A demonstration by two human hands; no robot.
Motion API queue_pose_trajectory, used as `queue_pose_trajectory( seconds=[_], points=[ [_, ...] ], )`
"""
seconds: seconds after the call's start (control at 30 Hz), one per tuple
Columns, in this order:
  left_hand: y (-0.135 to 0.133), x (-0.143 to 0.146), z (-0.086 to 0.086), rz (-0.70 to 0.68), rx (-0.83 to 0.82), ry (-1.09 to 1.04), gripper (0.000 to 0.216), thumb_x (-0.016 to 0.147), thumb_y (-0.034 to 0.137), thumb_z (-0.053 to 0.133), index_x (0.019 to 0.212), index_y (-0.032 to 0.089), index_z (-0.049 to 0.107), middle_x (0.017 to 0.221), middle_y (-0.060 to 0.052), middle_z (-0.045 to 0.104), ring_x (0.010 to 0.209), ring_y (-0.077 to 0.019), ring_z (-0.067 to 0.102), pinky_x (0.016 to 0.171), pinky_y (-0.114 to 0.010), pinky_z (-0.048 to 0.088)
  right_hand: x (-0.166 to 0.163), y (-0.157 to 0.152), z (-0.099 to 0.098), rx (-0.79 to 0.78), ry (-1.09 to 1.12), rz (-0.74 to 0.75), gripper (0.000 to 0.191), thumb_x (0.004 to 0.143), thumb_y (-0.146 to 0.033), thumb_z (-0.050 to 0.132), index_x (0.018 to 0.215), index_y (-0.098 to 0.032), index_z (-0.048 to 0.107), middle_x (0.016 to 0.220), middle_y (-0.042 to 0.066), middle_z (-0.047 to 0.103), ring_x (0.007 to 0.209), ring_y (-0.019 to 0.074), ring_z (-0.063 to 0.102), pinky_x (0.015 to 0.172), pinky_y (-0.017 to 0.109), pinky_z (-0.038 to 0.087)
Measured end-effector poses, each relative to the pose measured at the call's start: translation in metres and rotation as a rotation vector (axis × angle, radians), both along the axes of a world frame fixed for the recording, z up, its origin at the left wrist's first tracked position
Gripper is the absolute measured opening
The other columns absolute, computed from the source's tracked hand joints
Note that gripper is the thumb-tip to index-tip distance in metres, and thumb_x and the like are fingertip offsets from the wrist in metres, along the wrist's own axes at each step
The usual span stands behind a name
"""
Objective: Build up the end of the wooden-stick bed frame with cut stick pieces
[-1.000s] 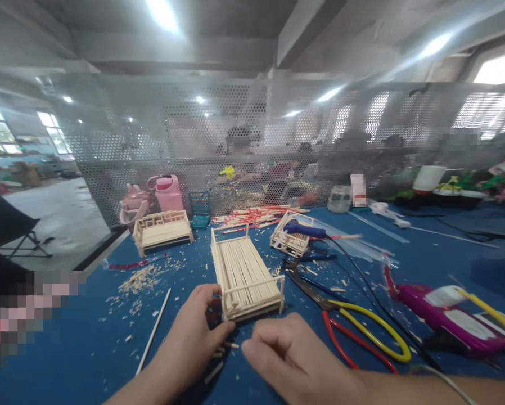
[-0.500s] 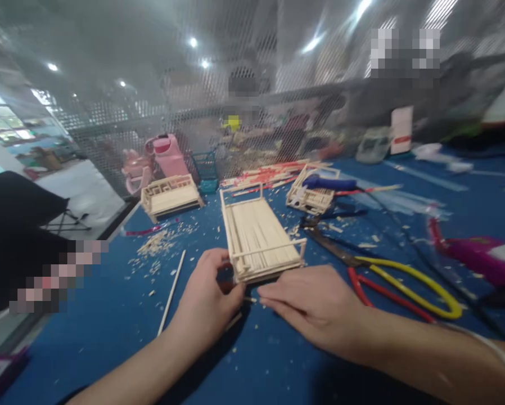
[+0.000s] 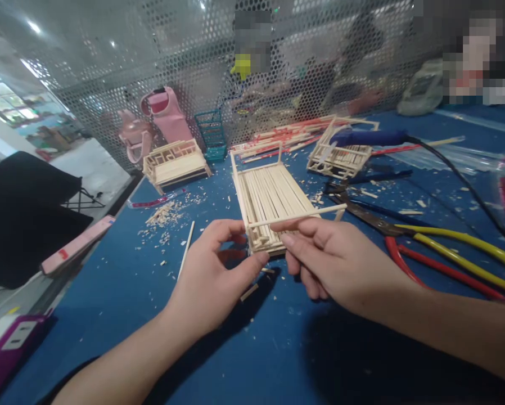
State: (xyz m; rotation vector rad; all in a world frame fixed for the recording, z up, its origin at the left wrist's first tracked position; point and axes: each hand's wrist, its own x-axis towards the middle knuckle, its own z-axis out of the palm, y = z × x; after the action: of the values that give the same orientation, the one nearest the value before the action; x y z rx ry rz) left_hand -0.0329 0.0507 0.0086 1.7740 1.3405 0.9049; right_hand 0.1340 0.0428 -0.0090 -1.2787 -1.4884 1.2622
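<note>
A miniature bed [image 3: 273,194] built of thin wooden sticks stands on the blue table, with a raised rail [image 3: 298,216] across its near end. My left hand [image 3: 219,264] curls around its near left corner, thumb in front and fingers at the side. Thumb and forefinger of my right hand [image 3: 324,253] are pinched together at the near end, just under the rail. Whatever lies in that pinch is hidden. Short stick bits [image 3: 261,242] show at the near left corner, and a loose cut piece [image 3: 249,292] lies in front.
Pliers [image 3: 387,228] with red and yellow handles lie at right. Behind them a blue-handled corded tool [image 3: 370,138] rests by another stick model [image 3: 341,154]. A small stick bench [image 3: 176,166], wood scraps [image 3: 163,214] and a single stick [image 3: 186,247] are at left. Red-marked sticks [image 3: 278,140] lie behind.
My right hand has risen from the tabletop to the bed's near rail and now pinches there. My left hand stays at the corner. The view has tilted down and come closer.
</note>
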Motion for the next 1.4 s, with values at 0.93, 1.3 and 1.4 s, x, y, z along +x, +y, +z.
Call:
queue_pose_trajectory(
  seconds=[0.93, 1.3, 1.4],
  points=[
    [0.006, 0.004, -0.012, -0.058, -0.005, -0.205, 0.043, 0.074, 0.021, 0.065, 0.114, 0.015, 0.052, 0.096, -0.006, 0.064, 0.087, -0.0171, 0.06, 0.08, -0.031, 0.049, -0.01, 0.003, 0.004, -0.146, 0.188, -0.085, 0.014, 0.087, -0.019, 0.051, 0.097, -0.014, 0.059, 0.049, -0.007, 0.054, 0.033, 0.0067, 0.053, 0.03, 0.013, 0.04],
    [0.005, 0.008, -0.014, -0.052, -0.065, -0.37, 0.048, 0.074, 0.019, 0.066, 0.117, 0.014, 0.046, 0.088, -0.005, 0.068, 0.08, -0.0172, 0.065, 0.078, -0.034, 0.05, -0.017, 0.004, 0.006, -0.062, 0.134, -0.07, 0.011, 0.085, -0.019, 0.053, 0.087, -0.014, 0.064, 0.049, -0.006, 0.054, 0.035, 0.0051, 0.051, 0.03, 0.012, 0.038],
    [0.006, 0.008, -0.013, -0.032, -0.066, -0.374, 0.045, 0.073, 0.016, 0.065, 0.114, 0.013, 0.049, 0.081, -0.003, 0.068, 0.077, -0.016, 0.065, 0.075, -0.031, 0.05, -0.018, 0.004, 0.004, -0.043, 0.122, -0.073, 0.012, 0.085, -0.021, 0.054, 0.087, -0.014, 0.064, 0.049, -0.006, 0.054, 0.035, 0.0054, 0.051, 0.031, 0.013, 0.038]
  ],
)
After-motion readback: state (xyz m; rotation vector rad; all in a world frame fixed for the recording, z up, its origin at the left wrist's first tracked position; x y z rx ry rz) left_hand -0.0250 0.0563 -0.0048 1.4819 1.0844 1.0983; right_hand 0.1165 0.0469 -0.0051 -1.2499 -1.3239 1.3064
